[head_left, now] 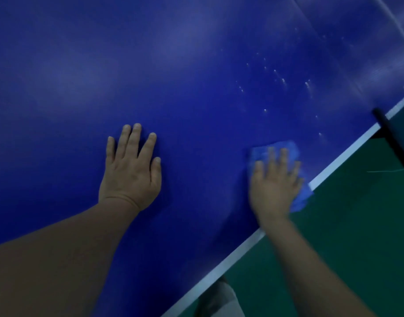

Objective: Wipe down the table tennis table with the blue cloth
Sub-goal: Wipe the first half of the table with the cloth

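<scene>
The dark blue table tennis table (173, 65) fills most of the view, with its white edge line (237, 252) running diagonally at the lower right. My right hand (274, 184) presses flat on the blue cloth (285, 148) near that edge; the hand is blurred. One corner of the cloth (304, 197) hangs past the white line. My left hand (131, 170) rests flat on the bare table, fingers spread, well left of the cloth.
Small pale droplets or specks (283, 80) dot the table beyond the cloth. A black post (391, 138) stands at the table's right edge. Green floor (356, 225) lies beyond the edge. A pale trouser leg (219, 300) shows at the bottom.
</scene>
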A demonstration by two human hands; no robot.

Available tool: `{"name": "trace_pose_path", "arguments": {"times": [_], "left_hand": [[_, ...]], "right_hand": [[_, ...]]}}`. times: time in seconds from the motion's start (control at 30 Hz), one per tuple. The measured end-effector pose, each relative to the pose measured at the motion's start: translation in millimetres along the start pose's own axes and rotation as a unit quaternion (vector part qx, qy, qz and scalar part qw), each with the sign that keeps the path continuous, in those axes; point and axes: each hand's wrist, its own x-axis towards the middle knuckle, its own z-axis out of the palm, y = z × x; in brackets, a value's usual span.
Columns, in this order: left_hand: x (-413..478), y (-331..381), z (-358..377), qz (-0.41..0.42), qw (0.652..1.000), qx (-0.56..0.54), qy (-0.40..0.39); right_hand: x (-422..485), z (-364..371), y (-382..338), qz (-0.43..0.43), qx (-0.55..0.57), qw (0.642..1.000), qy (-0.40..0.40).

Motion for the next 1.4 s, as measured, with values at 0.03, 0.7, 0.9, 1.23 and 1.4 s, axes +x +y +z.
{"name": "trace_pose_path", "arguments": {"times": [0.03,0.7,0.9,1.23,1.4], "left_hand": [[-0.3,0.4,-0.1,0.000,1.000,0.001,0.000],[0.2,-0.1,1.6,0.009,1.000,0.004,0.005],[-0.8,-0.4,4.2,0.018,0.999,0.031,0.005],[0.5,0.6,6.0,0.013,0.999,0.018,0.023],[-0.1,0.8,8.1,0.034,0.996,0.075,0.015]], "right_hand": [[-31.9,3.4,-18.2,-0.079,-0.003,0.997,-0.001],[-99.4,3.9,-58.8,-0.319,-0.014,0.945,-0.070],[-17.1,0.9,2.8,-0.384,-0.013,0.920,-0.081],[-6.1,-4.4,-22.2,-0.178,0.004,0.980,-0.085],[-59.0,-13.0,-6.5,-0.596,-0.016,0.787,-0.159]]}}
